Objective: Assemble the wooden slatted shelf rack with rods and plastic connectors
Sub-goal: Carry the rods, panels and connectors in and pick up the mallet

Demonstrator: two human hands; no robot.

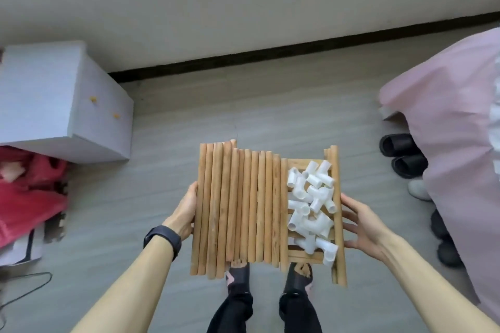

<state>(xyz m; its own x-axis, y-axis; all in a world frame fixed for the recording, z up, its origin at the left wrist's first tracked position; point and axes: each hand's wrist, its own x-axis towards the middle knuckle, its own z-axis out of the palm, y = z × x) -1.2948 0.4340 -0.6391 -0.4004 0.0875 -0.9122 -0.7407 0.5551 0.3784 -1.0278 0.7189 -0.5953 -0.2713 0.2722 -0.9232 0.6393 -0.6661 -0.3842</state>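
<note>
Plainly held level above the floor, the wooden rods lie side by side, their long axes running from the person's body out toward the wall. They cover the left part of a slatted panel, whose slats run crosswise. On the right part sits a loose heap of white plastic connectors, with more rods lying along that edge.

The left hand presses its palm to the left side. Its fingers go underneath, so I cannot tell how they lie. The right hand supports the right edge with fingers spread and straight, their tips hidden under the load.

Most of the panel is covered — only a few slats show. Below, sandalled feet peek out.
</note>
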